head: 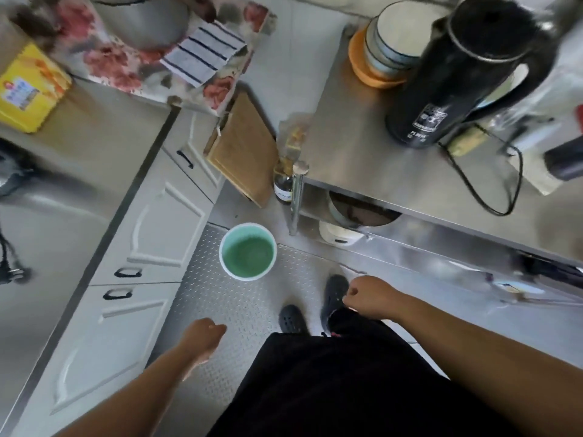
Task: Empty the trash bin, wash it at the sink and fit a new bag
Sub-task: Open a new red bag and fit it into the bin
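Nearest the camera, the left hand point(205, 337) hangs over the patterned metal floor point(239, 304) with its fingers curled loosely inward, holding nothing. The right hand point(367, 296) is closed into a loose fist above the dark shoes point(334, 294), also holding nothing. Ahead of both hands, nearer the left one and clear of each, the trash bin point(248, 251) stands upright on the floor, its green inside showing. Beyond the right hand, a black kettle point(467, 74) sits on the steel bench point(362, 146).

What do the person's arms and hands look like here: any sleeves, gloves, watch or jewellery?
Both forearms are bare, with no sleeves in view. The left hand and right hand wear no gloves, and no watch, ring or bracelet shows. Below them are black clothing and dark perforated clogs.
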`<control>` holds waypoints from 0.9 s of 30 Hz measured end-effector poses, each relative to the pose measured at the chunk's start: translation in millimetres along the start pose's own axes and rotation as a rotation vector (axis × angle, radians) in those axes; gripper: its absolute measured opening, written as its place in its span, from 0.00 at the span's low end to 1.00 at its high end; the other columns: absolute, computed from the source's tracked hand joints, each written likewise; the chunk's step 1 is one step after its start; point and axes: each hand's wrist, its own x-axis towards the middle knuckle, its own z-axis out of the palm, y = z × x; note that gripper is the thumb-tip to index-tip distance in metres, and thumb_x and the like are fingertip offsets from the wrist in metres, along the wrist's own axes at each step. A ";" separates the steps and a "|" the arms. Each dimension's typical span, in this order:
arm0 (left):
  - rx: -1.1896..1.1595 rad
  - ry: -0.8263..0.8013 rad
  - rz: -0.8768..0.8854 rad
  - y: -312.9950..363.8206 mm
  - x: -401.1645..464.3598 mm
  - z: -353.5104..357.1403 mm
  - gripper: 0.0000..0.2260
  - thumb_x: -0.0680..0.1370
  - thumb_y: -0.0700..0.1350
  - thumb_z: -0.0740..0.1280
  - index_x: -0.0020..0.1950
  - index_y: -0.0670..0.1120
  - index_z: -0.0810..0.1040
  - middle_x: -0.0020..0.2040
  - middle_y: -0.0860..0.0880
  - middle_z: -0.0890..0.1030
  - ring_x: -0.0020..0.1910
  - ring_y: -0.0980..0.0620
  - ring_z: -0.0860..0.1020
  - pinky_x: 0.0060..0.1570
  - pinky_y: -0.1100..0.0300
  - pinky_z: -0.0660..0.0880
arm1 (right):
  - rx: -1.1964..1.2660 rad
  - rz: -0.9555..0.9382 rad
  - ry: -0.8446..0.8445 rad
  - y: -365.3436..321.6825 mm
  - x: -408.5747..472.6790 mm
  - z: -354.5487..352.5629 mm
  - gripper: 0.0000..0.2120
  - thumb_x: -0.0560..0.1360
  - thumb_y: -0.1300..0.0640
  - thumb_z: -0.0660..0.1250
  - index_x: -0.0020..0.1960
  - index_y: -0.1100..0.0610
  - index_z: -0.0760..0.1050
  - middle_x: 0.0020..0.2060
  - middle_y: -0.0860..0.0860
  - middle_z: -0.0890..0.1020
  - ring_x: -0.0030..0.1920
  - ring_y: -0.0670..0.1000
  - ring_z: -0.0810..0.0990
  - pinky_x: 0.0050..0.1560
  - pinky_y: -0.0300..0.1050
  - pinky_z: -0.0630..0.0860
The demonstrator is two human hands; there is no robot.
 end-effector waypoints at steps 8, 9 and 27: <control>0.032 -0.031 0.088 33.8 12.2 10.5 0.12 0.81 0.46 0.64 0.41 0.41 0.75 0.33 0.46 0.76 0.29 0.51 0.72 0.32 0.62 0.70 | 0.194 0.109 0.041 38.5 -26.1 8.0 0.14 0.76 0.55 0.61 0.32 0.55 0.65 0.30 0.50 0.70 0.32 0.50 0.69 0.33 0.43 0.64; 0.042 -0.036 0.084 37.8 12.8 13.8 0.12 0.81 0.45 0.64 0.40 0.41 0.74 0.32 0.46 0.76 0.29 0.51 0.71 0.31 0.63 0.69 | 0.230 0.120 0.048 46.6 -29.1 8.0 0.14 0.75 0.55 0.61 0.31 0.56 0.66 0.30 0.51 0.71 0.33 0.51 0.71 0.34 0.45 0.65; 0.291 -0.025 0.118 206.5 -35.9 178.8 0.11 0.80 0.41 0.64 0.38 0.41 0.72 0.25 0.49 0.71 0.25 0.51 0.67 0.28 0.63 0.65 | 0.866 0.542 0.190 361.6 -156.2 84.0 0.07 0.79 0.57 0.61 0.44 0.57 0.74 0.40 0.56 0.80 0.40 0.54 0.80 0.44 0.42 0.77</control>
